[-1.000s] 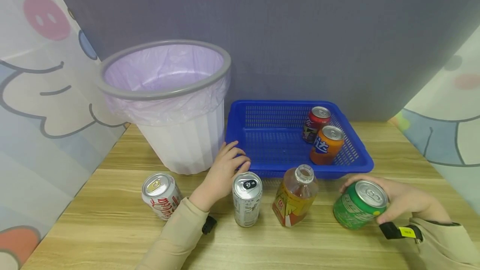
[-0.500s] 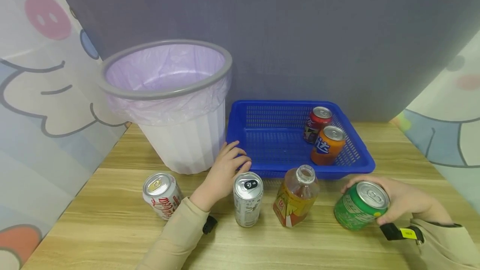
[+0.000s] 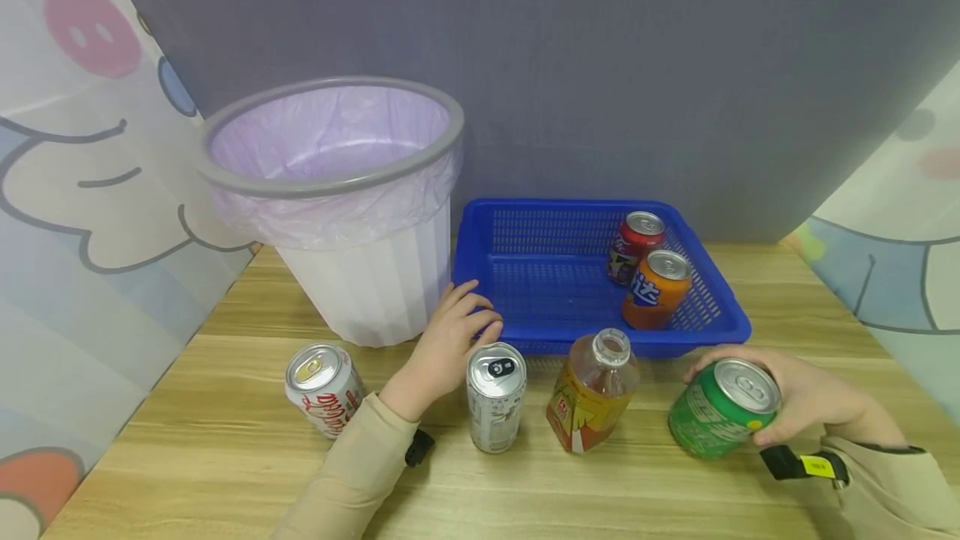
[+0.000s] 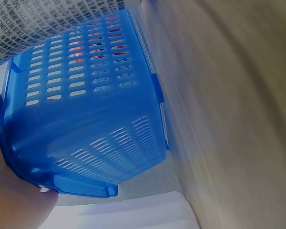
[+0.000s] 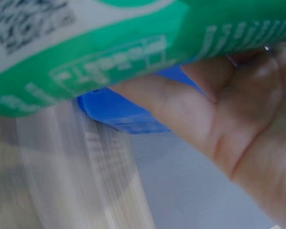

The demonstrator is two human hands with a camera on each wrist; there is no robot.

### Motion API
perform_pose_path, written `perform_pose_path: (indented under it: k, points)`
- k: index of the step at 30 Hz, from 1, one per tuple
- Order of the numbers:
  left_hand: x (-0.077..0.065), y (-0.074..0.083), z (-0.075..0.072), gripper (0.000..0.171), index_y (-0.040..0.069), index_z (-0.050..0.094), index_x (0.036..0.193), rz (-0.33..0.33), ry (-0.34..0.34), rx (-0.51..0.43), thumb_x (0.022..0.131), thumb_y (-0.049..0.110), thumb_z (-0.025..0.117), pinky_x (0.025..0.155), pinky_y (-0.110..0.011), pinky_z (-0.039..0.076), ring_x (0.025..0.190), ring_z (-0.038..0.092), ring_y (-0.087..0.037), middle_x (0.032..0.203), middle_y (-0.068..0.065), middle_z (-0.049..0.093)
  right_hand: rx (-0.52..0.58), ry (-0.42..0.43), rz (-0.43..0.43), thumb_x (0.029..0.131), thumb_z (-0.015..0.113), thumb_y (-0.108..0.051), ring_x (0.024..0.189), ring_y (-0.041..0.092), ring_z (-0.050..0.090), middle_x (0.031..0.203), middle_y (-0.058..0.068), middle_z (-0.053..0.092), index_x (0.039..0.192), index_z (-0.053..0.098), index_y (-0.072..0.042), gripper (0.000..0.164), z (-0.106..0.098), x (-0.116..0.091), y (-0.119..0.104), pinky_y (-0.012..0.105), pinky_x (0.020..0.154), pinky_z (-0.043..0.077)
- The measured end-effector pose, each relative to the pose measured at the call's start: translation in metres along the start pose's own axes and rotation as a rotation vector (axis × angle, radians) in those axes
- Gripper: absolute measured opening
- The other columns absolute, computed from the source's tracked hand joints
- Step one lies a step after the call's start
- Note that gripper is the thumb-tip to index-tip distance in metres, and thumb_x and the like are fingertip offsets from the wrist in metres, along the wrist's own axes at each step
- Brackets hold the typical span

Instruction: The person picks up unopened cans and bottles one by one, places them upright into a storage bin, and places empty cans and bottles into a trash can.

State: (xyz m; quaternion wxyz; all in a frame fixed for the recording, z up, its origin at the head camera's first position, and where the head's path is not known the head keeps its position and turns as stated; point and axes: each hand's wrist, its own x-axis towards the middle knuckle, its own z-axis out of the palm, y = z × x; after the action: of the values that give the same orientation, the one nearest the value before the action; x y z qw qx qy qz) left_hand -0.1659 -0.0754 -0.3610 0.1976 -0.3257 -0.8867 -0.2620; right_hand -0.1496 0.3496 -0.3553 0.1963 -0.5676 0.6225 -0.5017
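Note:
My left hand [image 3: 448, 340] rests on the front left corner of the blue plastic basket [image 3: 468, 236], fingers relaxed over the rim. Just in front of that hand stands a whitish-silver drink can [image 3: 495, 415] with a black tab. My right hand [image 3: 813, 398] holds a green soda can [image 3: 708, 419] around its side, low over the table right of the basket. In the right wrist view the green can [image 5: 119, 52] fills the top, with fingers behind it. A clear bottle [image 3: 588, 402] with a yellow and red label and no cap stands between the two cans.
Inside the basket's right side stand an orange can [image 3: 651, 298] and a red-purple can [image 3: 628, 252]. A white bin [image 3: 367, 282] with a purple liner stands at back left. In front of it is a white can with red lettering [image 3: 333, 402]. A grey panel [image 3: 600, 65] closes off the back.

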Motion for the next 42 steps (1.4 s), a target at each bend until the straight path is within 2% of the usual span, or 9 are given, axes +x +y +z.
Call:
perform_pose_path:
  k: [12,22,27,35,42]
  points:
    - [-0.001,-0.001,-0.002,0.02,0.012,0.07,0.091,0.0,0.003,0.005,0.097,0.021,0.053,0.11,-0.063,0.023,0.13,0.042,-0.038,0.105,-0.007,0.063,-0.052,0.01,-0.065,0.077,0.069,0.005,0.125,0.024,0.05,0.139,0.019,0.044,0.135,0.031,0.015,0.07,0.0,0.009,-0.011,0.031,0.092,0.052]
    - [-0.001,-0.001,0.0,0.021,0.012,0.07,0.092,0.001,0.002,0.01,0.097,0.022,0.053,0.11,-0.062,0.023,0.131,0.042,-0.037,0.105,-0.006,0.063,-0.038,0.059,-0.054,0.076,0.067,0.008,0.126,0.026,0.049,0.141,0.021,0.043,0.134,0.031,0.018,0.069,0.002,0.011,-0.021,0.033,0.091,0.053]
    - [-0.002,-0.001,-0.001,0.021,0.012,0.071,0.092,0.0,0.003,0.011,0.097,0.022,0.053,0.11,-0.062,0.024,0.131,0.042,-0.037,0.105,-0.006,0.063,-0.008,0.056,-0.104,0.076,0.065,0.01,0.125,0.028,0.05,0.14,0.022,0.043,0.135,0.029,0.019,0.07,0.0,0.016,-0.021,0.034,0.092,0.053]
    - [-0.001,0.001,-0.001,0.02,0.012,0.07,0.091,0.01,0.01,0.015,0.097,0.022,0.053,0.109,-0.063,0.025,0.13,0.043,-0.037,0.104,-0.006,0.063,0.008,0.127,-0.138,0.079,0.062,0.011,0.124,0.025,0.052,0.138,0.019,0.048,0.135,0.031,0.018,0.065,0.003,0.023,-0.025,0.032,0.09,0.053]
    - [0.0,0.001,0.0,0.021,0.011,0.07,0.092,0.011,0.014,0.01,0.097,0.022,0.053,0.109,-0.063,0.025,0.13,0.043,-0.037,0.104,-0.006,0.063,0.039,0.207,-0.179,0.081,0.06,0.011,0.122,0.027,0.053,0.133,0.021,0.05,0.133,0.033,0.019,0.059,0.002,0.028,-0.028,0.033,0.09,0.053]
